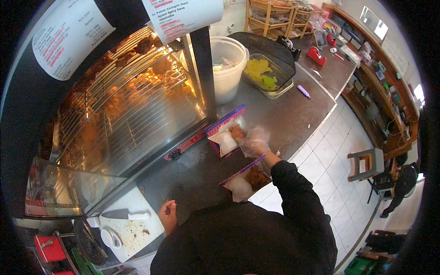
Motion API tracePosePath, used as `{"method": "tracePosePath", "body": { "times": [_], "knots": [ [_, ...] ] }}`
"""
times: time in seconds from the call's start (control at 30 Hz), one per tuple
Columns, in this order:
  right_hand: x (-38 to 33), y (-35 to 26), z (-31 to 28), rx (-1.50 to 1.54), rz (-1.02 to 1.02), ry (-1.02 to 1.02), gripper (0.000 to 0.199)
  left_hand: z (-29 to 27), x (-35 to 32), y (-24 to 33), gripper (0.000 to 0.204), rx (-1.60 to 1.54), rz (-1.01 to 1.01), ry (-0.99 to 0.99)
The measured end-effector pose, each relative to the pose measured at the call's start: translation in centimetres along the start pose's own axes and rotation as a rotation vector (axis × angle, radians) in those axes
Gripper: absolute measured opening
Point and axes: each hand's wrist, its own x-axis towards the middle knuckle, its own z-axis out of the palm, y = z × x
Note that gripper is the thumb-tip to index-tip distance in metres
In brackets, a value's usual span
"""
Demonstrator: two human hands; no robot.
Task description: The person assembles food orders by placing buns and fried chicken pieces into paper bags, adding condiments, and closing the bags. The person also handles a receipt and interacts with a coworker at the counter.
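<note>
My right hand (255,142), in a clear plastic glove, rests at the edge of an open food box (225,134) holding white rice and a piece of fried chicken (237,132); the gloved fingers touch the chicken. A second open box (245,181) with rice and darker fried chicken sits nearer to me, under my right forearm. My bare left hand (167,215) rests loosely curled on the dark counter beside a white cutting board (133,224), holding nothing that I can see.
A heated glass display cabinet (133,105) with fried chicken on wire racks fills the left. A knife (126,214) lies on the cutting board. A white bucket (228,68) and a glass dish of yellow food (265,73) stand behind. White tiled floor and a stool (366,165) are to the right.
</note>
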Motion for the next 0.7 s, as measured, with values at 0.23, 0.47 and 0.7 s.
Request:
{"method": "tracePosePath", "body": {
  "times": [0.23,0.47,0.7],
  "knots": [
    [0.1,1.0,0.2,-0.224,-0.410,0.389,0.056,-0.1,0.2,-0.2,0.015,0.067,0.006,0.010],
    [0.9,-0.2,-0.9,-0.285,-0.415,0.134,0.050,-0.2,0.0,-0.3,0.016,0.050,0.041,0.041],
    [1.7,2.6,1.2,0.341,-0.569,0.126,0.044,-0.5,-0.6,0.3,0.016,0.041,0.065,0.026]
  ]
}}
